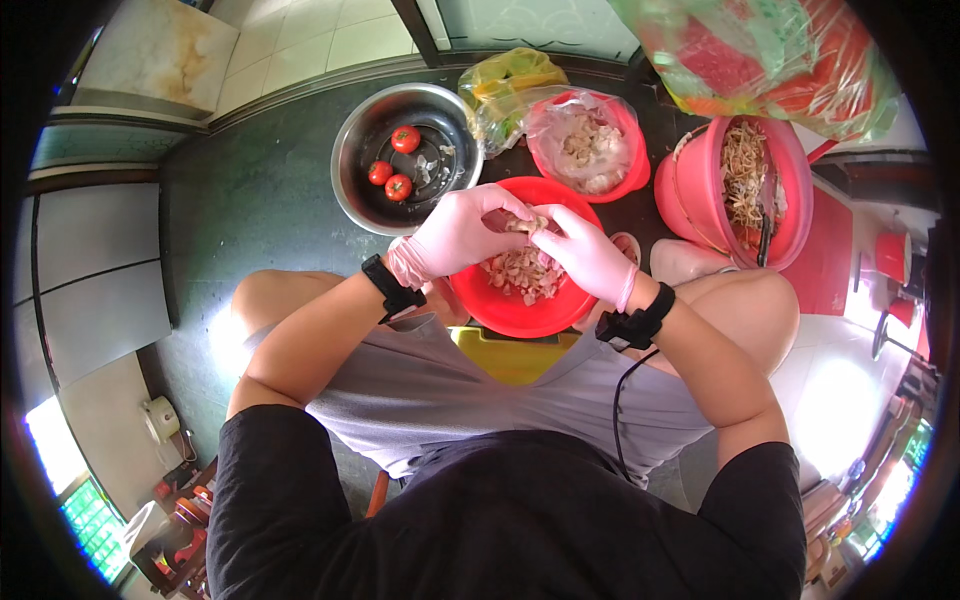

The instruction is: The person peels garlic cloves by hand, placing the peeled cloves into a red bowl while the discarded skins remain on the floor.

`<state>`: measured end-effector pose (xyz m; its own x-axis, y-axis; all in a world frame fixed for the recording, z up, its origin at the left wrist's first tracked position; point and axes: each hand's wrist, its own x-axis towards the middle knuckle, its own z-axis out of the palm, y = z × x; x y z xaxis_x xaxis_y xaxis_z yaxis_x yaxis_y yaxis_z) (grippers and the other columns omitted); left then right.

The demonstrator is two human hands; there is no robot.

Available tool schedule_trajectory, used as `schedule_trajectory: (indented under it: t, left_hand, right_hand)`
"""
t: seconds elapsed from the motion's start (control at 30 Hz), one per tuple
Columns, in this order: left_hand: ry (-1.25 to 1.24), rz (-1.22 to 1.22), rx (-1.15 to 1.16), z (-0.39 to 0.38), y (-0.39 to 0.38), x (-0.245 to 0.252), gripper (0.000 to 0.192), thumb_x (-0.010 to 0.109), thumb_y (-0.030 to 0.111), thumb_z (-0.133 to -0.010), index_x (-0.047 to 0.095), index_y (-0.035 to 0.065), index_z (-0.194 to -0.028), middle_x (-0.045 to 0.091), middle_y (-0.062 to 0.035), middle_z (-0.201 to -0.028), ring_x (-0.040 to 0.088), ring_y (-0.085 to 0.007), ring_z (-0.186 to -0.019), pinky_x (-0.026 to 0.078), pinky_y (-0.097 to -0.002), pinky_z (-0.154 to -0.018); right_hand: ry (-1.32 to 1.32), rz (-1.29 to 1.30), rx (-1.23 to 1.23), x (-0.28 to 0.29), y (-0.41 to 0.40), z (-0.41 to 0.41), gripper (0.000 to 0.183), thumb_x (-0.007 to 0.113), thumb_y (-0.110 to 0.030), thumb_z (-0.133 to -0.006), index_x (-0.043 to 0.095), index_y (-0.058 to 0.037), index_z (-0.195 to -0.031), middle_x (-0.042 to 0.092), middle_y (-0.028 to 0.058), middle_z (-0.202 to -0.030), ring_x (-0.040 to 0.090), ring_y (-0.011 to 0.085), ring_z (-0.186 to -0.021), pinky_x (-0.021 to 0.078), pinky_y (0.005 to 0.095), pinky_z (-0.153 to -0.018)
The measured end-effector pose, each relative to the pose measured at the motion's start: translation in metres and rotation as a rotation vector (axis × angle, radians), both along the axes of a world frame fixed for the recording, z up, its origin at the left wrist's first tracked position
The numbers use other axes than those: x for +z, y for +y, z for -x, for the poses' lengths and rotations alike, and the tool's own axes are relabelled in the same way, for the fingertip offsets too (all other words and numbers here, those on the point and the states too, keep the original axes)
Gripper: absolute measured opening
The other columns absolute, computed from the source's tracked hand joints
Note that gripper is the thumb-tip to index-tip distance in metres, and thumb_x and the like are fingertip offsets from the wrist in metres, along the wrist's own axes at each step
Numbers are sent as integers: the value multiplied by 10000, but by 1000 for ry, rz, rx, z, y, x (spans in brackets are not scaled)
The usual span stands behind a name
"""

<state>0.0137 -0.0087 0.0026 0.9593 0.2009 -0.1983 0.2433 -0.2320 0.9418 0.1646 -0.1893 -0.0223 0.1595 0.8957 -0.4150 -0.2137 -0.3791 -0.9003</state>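
My left hand [463, 234] and my right hand [589, 256], both in thin pink gloves, meet above a red plastic basin [517, 319]. Between their fingertips is a small pale piece that looks like garlic [527, 223], partly hidden by the fingers. Loose garlic cloves [523, 279], many with pinkish skins, lie in the basin below. Just behind it, a pink basin [639, 166] holds a clear plastic bag with whitish garlic bulbs [592, 146]. A black band circles each wrist.
At the back left, a steel basin [341, 176] contains three tomatoes [397, 187] and skin scraps. On the right stands a pink bucket [686, 191] with peelings and a black-handled tool [765, 238]. Plastic bags [757, 56] fill the upper right; a yellowish bag [511, 75] lies behind the basins.
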Motion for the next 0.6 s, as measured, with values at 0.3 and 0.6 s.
schedule_trajectory:
  t: [0.3, 0.6]
  left_hand:
    - [-33, 38, 80, -1, -3, -13, 299, 801, 82, -901, 714, 7, -1178, 750, -72, -1082, 709, -110, -975, 586, -284, -899]
    - [-54, -69, 54, 0, -8, -2, 241, 756, 78, -947, 723, -14, -1168, 764, -95, -1086, 723, -117, -991, 596, -276, -898]
  right_hand:
    - [-21, -76, -16, 6, 3, -3, 349, 610, -103, -1022, 606, 11, -1351, 695, 35, -1048, 650, 98, -910, 538, 276, -823]
    - [-225, -14, -19, 15, 3, -2, 305, 618, -96, -1022, 662, 24, -1298, 717, 33, -915, 645, 82, -773, 532, 265, -714]
